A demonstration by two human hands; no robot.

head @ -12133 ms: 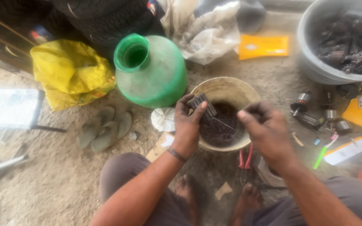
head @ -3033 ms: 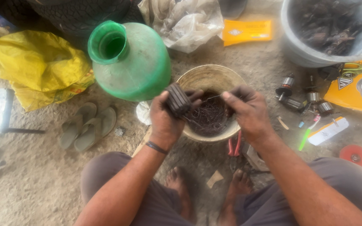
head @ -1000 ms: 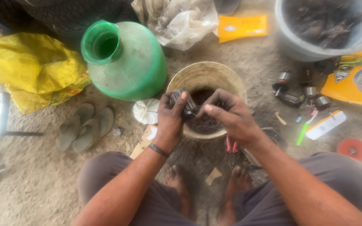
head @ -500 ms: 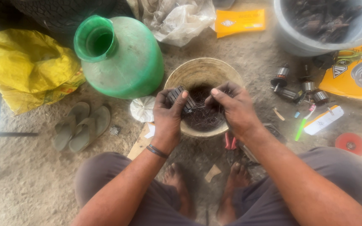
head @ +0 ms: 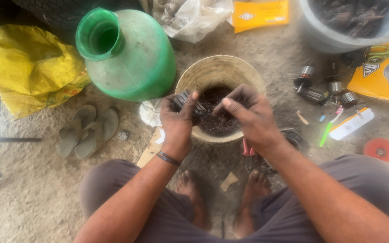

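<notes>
My left hand (head: 177, 119) grips a dark cylindrical motor armature (head: 186, 102) over the near-left rim of a tan bucket (head: 212, 69). Inside the bucket lies a dark tangle of wire (head: 217, 120). My right hand (head: 248, 118) hovers over the bucket's near-right side, fingers curled and pinching at wire strands coming off the armature. Both hands nearly touch above the bucket. My bare feet (head: 193, 193) rest on the sandy ground just below.
A large green jug (head: 127, 51) stands left of the bucket, a yellow bag (head: 28, 67) beyond it. Sandals (head: 86, 130) lie left. More armatures (head: 320, 87), a grey tub (head: 352, 22), yellow packages (head: 386, 72), a green marker (head: 327, 130) and a red disc (head: 380, 149) sit right.
My hands have drawn closer together over the bucket. The left hand lowered the armature from above the rim; the right hand moved in to pinch its wire.
</notes>
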